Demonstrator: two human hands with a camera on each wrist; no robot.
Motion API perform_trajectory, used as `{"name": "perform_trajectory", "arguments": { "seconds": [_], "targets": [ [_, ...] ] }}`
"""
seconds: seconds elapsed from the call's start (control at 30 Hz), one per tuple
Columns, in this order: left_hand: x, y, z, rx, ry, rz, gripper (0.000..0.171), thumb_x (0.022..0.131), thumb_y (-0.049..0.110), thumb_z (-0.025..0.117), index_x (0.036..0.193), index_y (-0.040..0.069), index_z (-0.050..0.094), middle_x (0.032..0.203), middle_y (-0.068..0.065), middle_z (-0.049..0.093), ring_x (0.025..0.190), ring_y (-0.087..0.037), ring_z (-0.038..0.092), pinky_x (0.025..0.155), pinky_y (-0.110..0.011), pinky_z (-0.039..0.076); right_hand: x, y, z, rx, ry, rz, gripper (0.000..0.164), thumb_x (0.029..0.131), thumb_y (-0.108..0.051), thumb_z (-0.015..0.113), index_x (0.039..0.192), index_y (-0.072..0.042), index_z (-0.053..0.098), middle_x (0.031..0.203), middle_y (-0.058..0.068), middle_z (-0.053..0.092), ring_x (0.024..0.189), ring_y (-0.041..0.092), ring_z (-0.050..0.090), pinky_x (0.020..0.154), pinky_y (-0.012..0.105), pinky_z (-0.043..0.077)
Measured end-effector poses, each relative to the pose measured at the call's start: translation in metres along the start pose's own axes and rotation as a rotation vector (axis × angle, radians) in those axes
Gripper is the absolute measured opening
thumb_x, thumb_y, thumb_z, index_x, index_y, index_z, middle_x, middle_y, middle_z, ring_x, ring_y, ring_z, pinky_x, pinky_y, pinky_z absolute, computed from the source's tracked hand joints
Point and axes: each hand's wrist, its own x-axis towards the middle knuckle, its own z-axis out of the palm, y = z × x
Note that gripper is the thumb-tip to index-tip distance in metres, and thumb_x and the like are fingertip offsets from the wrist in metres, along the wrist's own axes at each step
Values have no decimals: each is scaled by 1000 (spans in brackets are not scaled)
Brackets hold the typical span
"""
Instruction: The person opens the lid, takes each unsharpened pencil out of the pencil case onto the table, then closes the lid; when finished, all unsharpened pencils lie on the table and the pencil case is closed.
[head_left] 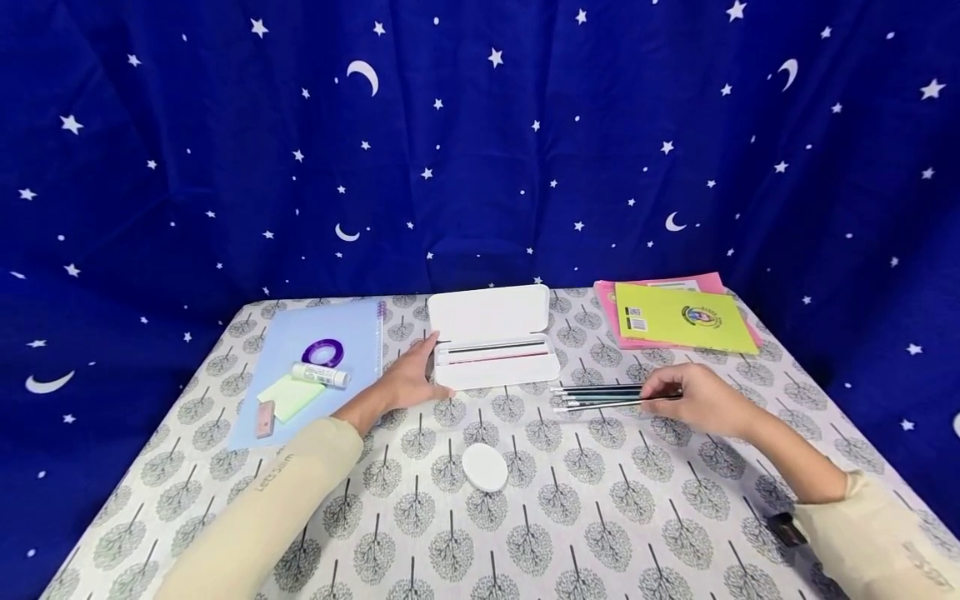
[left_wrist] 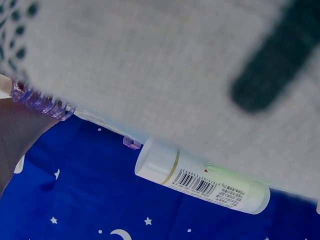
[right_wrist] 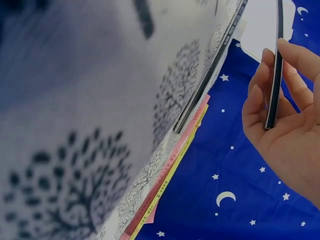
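A white pencil case [head_left: 489, 310] lies with its lid raised at the middle of the table, holding a dark pencil [head_left: 510, 346] and a red pencil [head_left: 498, 357]. My left hand [head_left: 405, 377] rests at the case's left side, thumb and fingers spread along the edge. To the right of the case, several dark pencils [head_left: 600, 391] with pale ends lie side by side. Over them my right hand [head_left: 697, 400] pinches one dark pencil [right_wrist: 275, 82] between thumb and fingers; the right wrist view shows it raised off the cloth. A white oval object [head_left: 484, 467] lies nearer me.
On the left, a blue spiral notebook [head_left: 330, 321] carries purple tape [head_left: 323, 342], a glue stick [head_left: 321, 374], green sticky notes [head_left: 288, 402] and an eraser [head_left: 266, 419]. At the back right, a yellow book [head_left: 667, 321] overlaps a pink one [head_left: 609, 304]. A starry blue curtain hangs behind.
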Motion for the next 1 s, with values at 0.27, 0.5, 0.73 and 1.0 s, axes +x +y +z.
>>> {"name": "perform_trajectory", "arguments": {
  "seconds": [0.27,0.5,0.73,1.0],
  "targets": [
    [-1,0,-2,-15,0,14,116,78,45,80,161,22,2,165,-15,11,151,-34,12,119,-58,13,0,4,-3,-33,6,-27,7,85,-5,76,88,-11,73,80,-3,70,73,6,61,68,24,55],
    [-1,-1,-1,-28,-2,4,116,78,44,80,161,24,1,165,-14,10,151,-33,10,119,-59,12,2,5,-3,-35,-23,10,7,85,-3,74,89,-8,73,81,-1,70,73,7,61,70,24,54],
    [-1,1,-1,-29,1,6,115,79,42,80,161,23,2,165,-13,10,151,-32,9,120,-57,11,0,8,-5,-46,-25,63,6,85,-5,75,89,-9,73,81,-1,70,71,8,61,67,24,54],
    [0,1,0,-27,-10,2,116,79,43,80,161,25,1,166,-12,8,151,-32,9,119,-58,11,-1,11,-7,-61,-47,123,3,87,-8,75,89,-8,73,80,1,69,68,13,60,63,23,52]
  ]
}}
